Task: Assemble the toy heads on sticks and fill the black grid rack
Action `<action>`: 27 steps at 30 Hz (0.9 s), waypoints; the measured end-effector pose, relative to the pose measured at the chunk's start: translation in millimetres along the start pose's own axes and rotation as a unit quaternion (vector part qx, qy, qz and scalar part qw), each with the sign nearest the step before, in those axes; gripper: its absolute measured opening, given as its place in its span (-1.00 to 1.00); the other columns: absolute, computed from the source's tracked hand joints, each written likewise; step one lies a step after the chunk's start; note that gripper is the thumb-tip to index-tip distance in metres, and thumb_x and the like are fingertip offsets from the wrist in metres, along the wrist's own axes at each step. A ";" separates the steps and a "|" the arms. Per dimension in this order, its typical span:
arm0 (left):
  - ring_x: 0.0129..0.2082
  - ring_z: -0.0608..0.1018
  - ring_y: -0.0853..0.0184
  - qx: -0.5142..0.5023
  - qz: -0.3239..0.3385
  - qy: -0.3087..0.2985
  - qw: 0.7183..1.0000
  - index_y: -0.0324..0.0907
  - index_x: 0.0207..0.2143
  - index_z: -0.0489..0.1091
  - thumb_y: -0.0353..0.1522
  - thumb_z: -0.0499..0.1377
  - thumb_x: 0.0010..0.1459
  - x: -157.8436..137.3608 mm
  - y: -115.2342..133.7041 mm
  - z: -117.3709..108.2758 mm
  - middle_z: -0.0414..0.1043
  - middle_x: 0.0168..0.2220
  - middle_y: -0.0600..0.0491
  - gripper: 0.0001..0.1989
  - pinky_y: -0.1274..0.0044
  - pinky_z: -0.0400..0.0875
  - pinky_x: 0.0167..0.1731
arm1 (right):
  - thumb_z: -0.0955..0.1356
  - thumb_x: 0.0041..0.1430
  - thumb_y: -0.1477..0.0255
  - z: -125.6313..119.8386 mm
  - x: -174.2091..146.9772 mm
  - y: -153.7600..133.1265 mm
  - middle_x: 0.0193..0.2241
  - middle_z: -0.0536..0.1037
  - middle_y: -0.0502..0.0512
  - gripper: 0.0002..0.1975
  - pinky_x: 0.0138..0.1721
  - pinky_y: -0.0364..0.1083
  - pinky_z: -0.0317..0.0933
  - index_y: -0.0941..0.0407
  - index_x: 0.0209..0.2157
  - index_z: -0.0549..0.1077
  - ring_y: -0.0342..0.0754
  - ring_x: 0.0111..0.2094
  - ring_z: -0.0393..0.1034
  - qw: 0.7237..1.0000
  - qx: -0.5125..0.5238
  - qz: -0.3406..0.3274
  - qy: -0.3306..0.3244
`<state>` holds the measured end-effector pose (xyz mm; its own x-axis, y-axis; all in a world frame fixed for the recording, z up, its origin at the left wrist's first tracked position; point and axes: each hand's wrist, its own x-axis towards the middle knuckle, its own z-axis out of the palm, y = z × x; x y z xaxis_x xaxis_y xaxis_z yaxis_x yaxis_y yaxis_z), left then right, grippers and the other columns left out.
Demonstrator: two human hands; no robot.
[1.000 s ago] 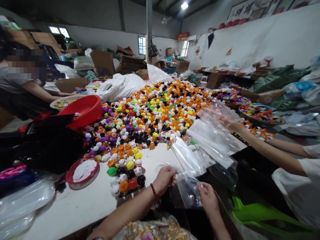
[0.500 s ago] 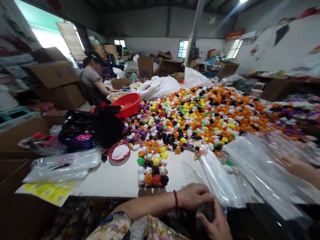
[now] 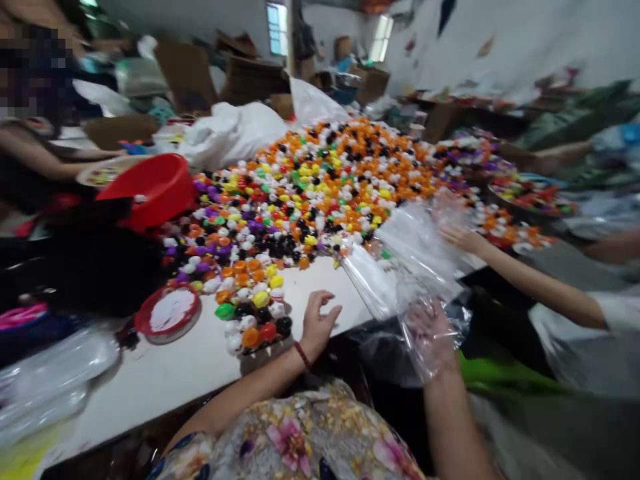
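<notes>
My left hand (image 3: 319,325), a red bead bracelet at its wrist, is open and empty, its fingers curved and apart over the white table (image 3: 200,363). Just left of it stands a tight block of small round toy figures (image 3: 257,320) in orange, white, black, red, yellow and green. Clear film covers my right hand (image 3: 431,327), which is closed on a clear plastic bag (image 3: 417,357); the film and blur partly veil its fingers. Past that hand lies a stack of clear bags (image 3: 370,280) at the table's edge.
A big heap of small colourful toys (image 3: 320,180) spreads behind. At left are a red basin (image 3: 160,190), a red dish of white powder (image 3: 170,310) and packed clear plastic (image 3: 65,367). A co-worker's hand (image 3: 460,237) touches plastic bags at right; another person sits far left.
The view has swung right and down. My hands, together over my lap before, are now apart: the left is beside the toy block, the right is farther right with the bag.
</notes>
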<state>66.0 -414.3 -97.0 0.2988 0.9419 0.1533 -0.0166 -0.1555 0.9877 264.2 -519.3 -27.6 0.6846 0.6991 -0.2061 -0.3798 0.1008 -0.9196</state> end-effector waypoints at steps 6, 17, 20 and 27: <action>0.04 0.46 0.15 -0.039 -0.194 -0.046 0.979 -0.16 -0.06 0.32 -0.23 0.45 -0.19 -12.1 -17.2 1.6 0.35 0.07 -0.13 -0.37 0.29 0.34 0.08 | 0.38 0.20 0.36 -21.4 12.3 -19.1 -0.70 0.03 -0.23 -0.52 -0.74 -0.30 -0.04 0.06 -0.62 0.01 -0.30 -0.73 -0.16 0.964 0.258 0.033 -0.062; -0.17 0.52 0.34 -0.274 -0.477 -0.261 0.793 -0.22 -0.25 0.40 -0.24 0.51 -0.21 -35.2 -15.5 32.1 0.48 -0.23 0.03 -0.50 0.52 0.33 -0.13 | 0.28 0.25 0.58 -5.9 11.8 -9.0 -0.67 0.17 -0.21 -0.63 -0.68 -0.31 0.22 0.04 -0.55 0.07 -0.28 -0.72 0.15 0.810 0.530 0.131 -0.213; -0.25 0.54 0.36 -0.342 -0.496 -0.252 0.758 -0.21 -0.26 0.42 -0.25 0.46 -0.10 -34.6 -13.1 36.2 0.49 -0.27 0.02 -0.59 0.54 0.37 -0.23 | 0.28 0.27 0.57 -8.0 4.1 -5.1 -0.67 0.20 -0.21 -0.63 -0.66 -0.31 0.26 0.05 -0.56 0.08 -0.29 -0.71 0.18 0.819 0.507 0.120 -0.238; -0.56 0.40 0.53 -0.429 -0.420 -0.181 0.779 -0.22 -0.43 0.37 -0.46 0.50 -0.34 -21.9 -3.3 27.3 0.33 -0.54 0.21 -0.58 0.67 0.27 -0.54 | 0.39 0.17 0.56 -48.9 -8.1 -10.7 -0.68 0.23 -0.21 -0.62 -0.70 -0.33 0.21 0.05 -0.57 0.13 -0.31 -0.72 0.11 0.935 0.347 0.037 -0.060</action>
<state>85.6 -442.5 -104.4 0.7947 0.4347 -0.4238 -0.2560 0.8729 0.4154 293.2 -560.7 -32.5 0.5818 0.7922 -0.1842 -0.7642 0.4549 -0.4573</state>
